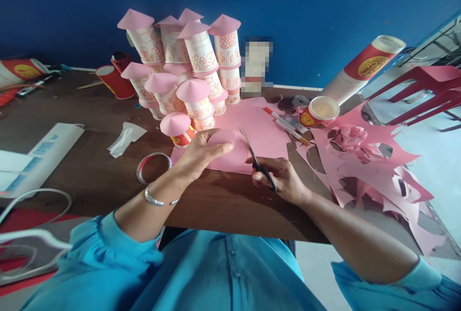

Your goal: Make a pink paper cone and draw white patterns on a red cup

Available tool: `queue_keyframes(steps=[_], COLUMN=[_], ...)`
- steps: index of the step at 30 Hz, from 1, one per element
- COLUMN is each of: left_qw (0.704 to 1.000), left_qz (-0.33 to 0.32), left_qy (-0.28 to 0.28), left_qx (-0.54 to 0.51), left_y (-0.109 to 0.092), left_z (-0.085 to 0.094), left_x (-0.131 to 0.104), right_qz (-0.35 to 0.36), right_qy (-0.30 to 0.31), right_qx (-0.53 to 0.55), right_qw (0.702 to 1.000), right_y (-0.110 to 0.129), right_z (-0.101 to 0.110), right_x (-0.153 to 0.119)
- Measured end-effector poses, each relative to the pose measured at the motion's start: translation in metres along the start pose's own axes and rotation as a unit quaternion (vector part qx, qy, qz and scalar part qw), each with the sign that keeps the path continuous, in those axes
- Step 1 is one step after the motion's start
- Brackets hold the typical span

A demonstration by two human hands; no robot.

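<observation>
My left hand (206, 151) pinches a round piece of pink paper (234, 150) at its left side, thumb on top. In my right hand (283, 176) is a pair of scissors (262, 169) with black handles. Their blades point up and away, along the right edge of the round paper; whether they touch it I cannot tell. Beneath and behind the circle lies a sheet of pink paper (252, 114) on the table. Just beyond my left hand stands a red cup with a pink cone roof (175, 124).
Stacked white paper cups with drawn flowers and pink cone roofs (200, 49) stand at the back. Tape (154, 168) lies left; markers (288, 126), an upright cup (320, 112), a leaning cup stack (360, 71) and pink paper scraps (363, 172) lie right.
</observation>
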State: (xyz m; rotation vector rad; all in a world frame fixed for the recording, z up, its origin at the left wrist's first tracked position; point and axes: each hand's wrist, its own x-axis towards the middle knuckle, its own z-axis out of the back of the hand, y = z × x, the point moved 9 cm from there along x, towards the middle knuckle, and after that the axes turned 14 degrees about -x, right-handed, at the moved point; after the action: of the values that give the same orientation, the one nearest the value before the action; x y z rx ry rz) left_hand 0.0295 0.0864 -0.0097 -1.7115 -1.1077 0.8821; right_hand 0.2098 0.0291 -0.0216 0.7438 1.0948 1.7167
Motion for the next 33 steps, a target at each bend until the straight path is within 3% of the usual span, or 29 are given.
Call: queue_keyframes(steps=[33], left_qw=[0.999], left_qz=[0.011], left_qy=[0.008], left_qx=[-0.032], left_y=[-0.0098], left_z=[-0.0032], left_x=[-0.0001], right_qz=[-0.021], right_qy=[0.018], right_qx=[0.036], right_qw=[0.999], right_y=[-0.0093], right_z=[-0.0019], right_x=[-0.0045])
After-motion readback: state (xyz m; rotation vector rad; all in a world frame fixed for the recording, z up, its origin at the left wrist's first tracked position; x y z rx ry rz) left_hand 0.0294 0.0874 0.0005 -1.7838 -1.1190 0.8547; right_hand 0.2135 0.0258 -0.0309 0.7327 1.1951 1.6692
